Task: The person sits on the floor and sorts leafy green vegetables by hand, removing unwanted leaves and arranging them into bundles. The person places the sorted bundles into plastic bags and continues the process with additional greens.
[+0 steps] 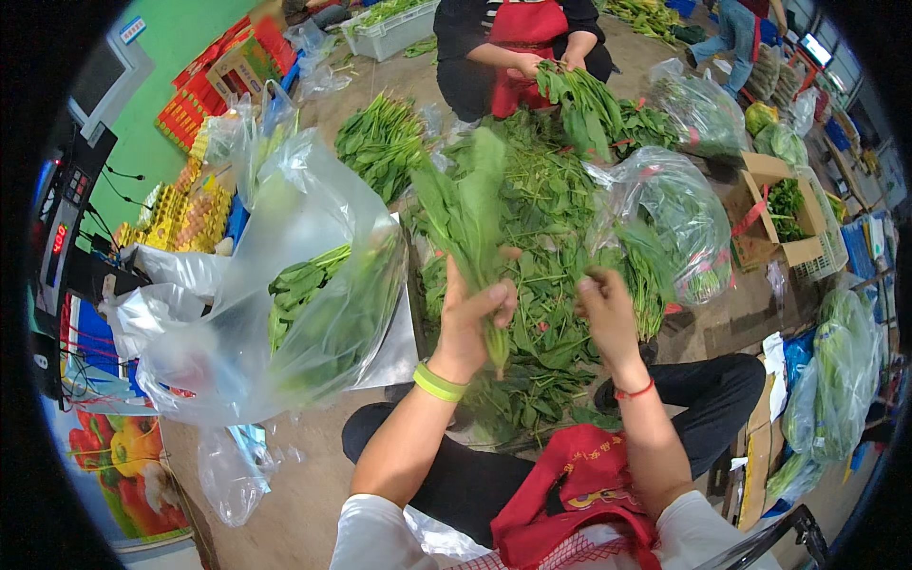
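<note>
My left hand (474,313) grips a bunch of leafy greens (459,206) near the stem end, leaves pointing up and away from me; the bunch is blurred. To its right, my right hand (607,313) is raised with half-curled fingers, and I see nothing held in it. Below both hands spreads a heap of loose greens (545,285) on the floor. Close beyond my right hand stands an upright bundle of greens (645,278). On my left, a large clear plastic bag (306,192) holds more greens (306,285) on a metal plate (395,349).
Opposite sits a person in a red apron (524,43), holding greens (584,100). Another pile of greens (381,139) lies at far left. Bagged greens (687,228) and a cardboard box (773,171) stand right. A scale display (58,239) and egg trays (189,214) are left.
</note>
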Tool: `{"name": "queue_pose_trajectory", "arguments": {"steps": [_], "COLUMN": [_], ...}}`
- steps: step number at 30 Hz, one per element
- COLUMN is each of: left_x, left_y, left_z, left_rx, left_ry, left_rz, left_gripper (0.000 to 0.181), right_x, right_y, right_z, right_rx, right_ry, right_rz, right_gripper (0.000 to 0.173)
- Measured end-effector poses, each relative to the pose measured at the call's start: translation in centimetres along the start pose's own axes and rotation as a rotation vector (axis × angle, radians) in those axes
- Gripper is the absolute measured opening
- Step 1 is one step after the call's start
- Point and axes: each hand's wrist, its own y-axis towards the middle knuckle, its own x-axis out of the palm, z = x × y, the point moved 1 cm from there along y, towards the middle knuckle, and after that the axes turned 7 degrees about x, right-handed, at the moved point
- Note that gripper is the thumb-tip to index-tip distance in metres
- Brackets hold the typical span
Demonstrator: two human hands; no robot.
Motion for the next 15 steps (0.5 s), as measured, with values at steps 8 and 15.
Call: {"name": "queue_pose_trajectory", "arguments": {"steps": [8,15], "left_x": [0.3,-0.5], "left_y": [-0.6,-1.0], "left_z": [1.1,0.3], "left_rx": [-0.194,-0.3], "left_ry": [-0.325,-0.504], "left_rz": [-0.205,-0.469], "left_gripper": [0.092,0.095], "right_x": [0.2,2.0], "right_y": [-1.7,-0.9], "right_z": [1.4,-5.1], "right_rx": [-0.017,0.064], "right_ry": [-0.161,0.427], "right_rz": [-0.183,-0.451], "right_gripper": [0.043,0.053]}}
